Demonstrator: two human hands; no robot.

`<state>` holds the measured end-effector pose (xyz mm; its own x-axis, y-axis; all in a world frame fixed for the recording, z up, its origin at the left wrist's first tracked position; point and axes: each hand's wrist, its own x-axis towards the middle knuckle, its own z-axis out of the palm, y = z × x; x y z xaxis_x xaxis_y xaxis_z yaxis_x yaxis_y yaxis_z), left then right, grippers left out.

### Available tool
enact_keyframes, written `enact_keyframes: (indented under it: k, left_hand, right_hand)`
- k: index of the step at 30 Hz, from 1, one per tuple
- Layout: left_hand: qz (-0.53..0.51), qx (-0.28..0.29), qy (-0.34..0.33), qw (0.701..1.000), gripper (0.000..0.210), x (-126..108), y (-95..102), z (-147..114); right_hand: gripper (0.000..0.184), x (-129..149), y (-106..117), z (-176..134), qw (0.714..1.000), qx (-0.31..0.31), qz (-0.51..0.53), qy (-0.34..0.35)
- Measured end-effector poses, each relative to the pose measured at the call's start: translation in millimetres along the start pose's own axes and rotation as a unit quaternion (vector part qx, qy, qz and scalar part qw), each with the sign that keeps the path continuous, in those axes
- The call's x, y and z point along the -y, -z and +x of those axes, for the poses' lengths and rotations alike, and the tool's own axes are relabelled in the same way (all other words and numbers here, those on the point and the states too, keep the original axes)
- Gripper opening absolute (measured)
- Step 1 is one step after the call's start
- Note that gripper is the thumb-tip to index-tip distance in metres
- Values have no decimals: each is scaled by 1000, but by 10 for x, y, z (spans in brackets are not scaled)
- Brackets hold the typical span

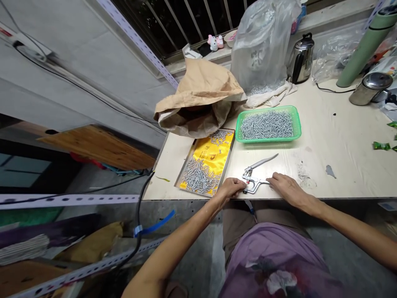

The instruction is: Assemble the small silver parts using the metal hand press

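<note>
A metal hand-press plier with a spring and a small red part lies near the table's front edge, its two handles spread apart. My left hand is closed in a pinch at the plier's jaw end; what sits between the fingertips is too small to make out. Around the end of the lower handle, the fingers of my right hand are curled. Left of the plier lies a shallow tray with a yellow printed sheet, and small silvery screw-like pieces are heaped on it. Behind the plier, a green plastic basket holds many similar pieces.
An open brown paper bag stands behind the tray. Farther back are a clear plastic bag, a white cloth and a steel kettle. A green cylinder and a steel cup stand at the right. Green wrappers lie at the right edge.
</note>
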<state>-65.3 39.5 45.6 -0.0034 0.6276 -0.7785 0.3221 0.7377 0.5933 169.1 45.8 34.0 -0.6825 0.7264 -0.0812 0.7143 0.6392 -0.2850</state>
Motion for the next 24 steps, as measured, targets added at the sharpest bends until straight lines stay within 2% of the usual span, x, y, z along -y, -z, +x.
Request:
enact_keyframes:
  k: [6,12,16,17,19,21,24]
  left_hand:
    - [35,-11,7,999,18,2,-11,11]
    - [85,27,23,996,27,-39,19,14]
    - [93,33,25,995,29,-39,29,15]
    - [95,33,23,995,29,-35,30,13]
    - [97,35,18,994,30,-28,27,7]
    - [99,37,14,994,29,-26,19,-2]
    - [95,35,14,995,27,-30,2,-18]
  right_hand:
    - [17,2,-2,-1,1000,-3,-1,1]
    - [18,17,4,-15,1000,-8,-13,-2]
    - [15,-42,40,-1,1000,-17,-10,15]
    - [23,-77,56,21,999,-27,-11,18]
    - [54,-170,91,96,999,-40,-20,19]
    - [82,-273,126,203,999,-21,-28,21]
    - [98,-378,176,366,998,33,-21,39]
